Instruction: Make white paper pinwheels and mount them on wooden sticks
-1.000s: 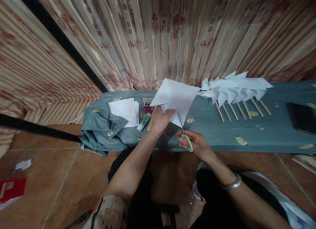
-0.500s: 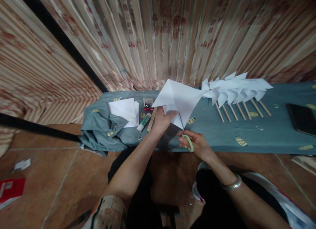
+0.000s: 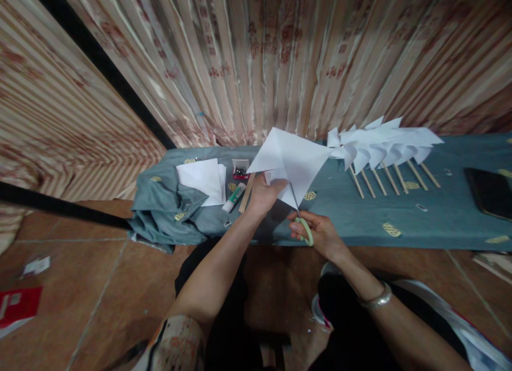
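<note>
A white sheet of paper (image 3: 302,157), creased and partly cut, is held up over the cloth-covered bench by my left hand (image 3: 266,194), the thumb lying on top of it. My right hand (image 3: 316,231) grips green-handled scissors (image 3: 307,233). Their blades reach into the paper's near corner, close to my left thumb. Just left of my left hand lie thin wooden sticks (image 3: 247,192), a glue tube (image 3: 234,198) and a small red box of metal pins (image 3: 240,170). How far the blades are apart is hard to make out.
Several white paper pinwheels (image 3: 384,144) on sticks lie in a row on the right. A stack of white paper (image 3: 202,181) rests at the left end of the bench cloth (image 3: 344,221). A dark phone or tablet (image 3: 486,192) lies far right. Curtains (image 3: 256,56) hang behind.
</note>
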